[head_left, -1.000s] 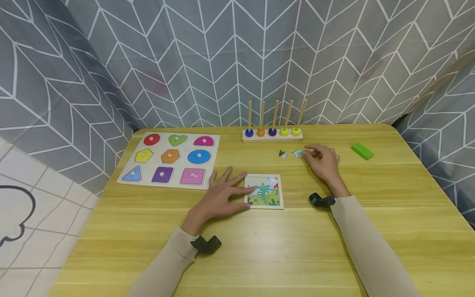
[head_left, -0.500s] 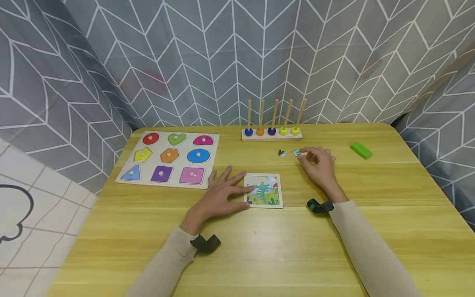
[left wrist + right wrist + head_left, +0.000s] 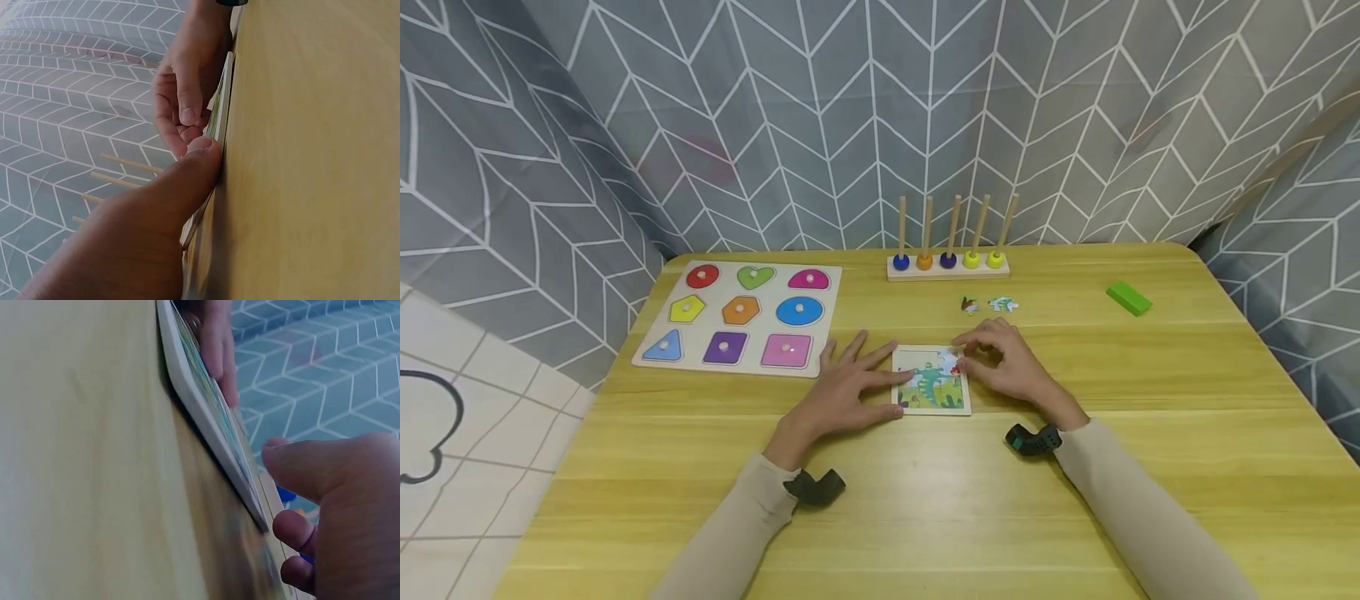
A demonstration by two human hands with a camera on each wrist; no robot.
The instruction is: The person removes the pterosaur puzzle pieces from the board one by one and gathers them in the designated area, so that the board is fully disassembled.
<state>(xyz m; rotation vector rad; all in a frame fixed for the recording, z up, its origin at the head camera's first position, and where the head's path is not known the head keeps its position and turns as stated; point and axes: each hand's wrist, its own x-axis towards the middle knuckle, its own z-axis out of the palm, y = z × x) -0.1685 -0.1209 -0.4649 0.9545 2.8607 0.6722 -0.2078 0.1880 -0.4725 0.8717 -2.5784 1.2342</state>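
A small square jigsaw puzzle [image 3: 931, 390] with a green dinosaur picture lies in a pale frame on the table. My left hand [image 3: 850, 387] is spread at its left side, fingers straight, one fingertip on the picture and the thumb at the frame's lower left edge. Over the upper right corner of the puzzle is my right hand [image 3: 1003, 362], thumb and forefinger bent and apart, with no piece visible between them. The right wrist view shows that thumb [image 3: 300, 462] close above the frame's edge. Behind the puzzle lie two loose jigsaw pieces [image 3: 1002, 304], side by side.
A board of knobbed shapes [image 3: 700, 337] lies at the left. At the back stands a peg rack [image 3: 951, 273] with coloured beads on upright pegs. A green block [image 3: 1128, 298] rests at the right. A patterned curtain [image 3: 880, 117] hangs behind the table.
My right hand has left the loose pieces and moved toward me and left, to the puzzle's upper right corner. Both loose pieces still lie in place. My left hand has stayed put.
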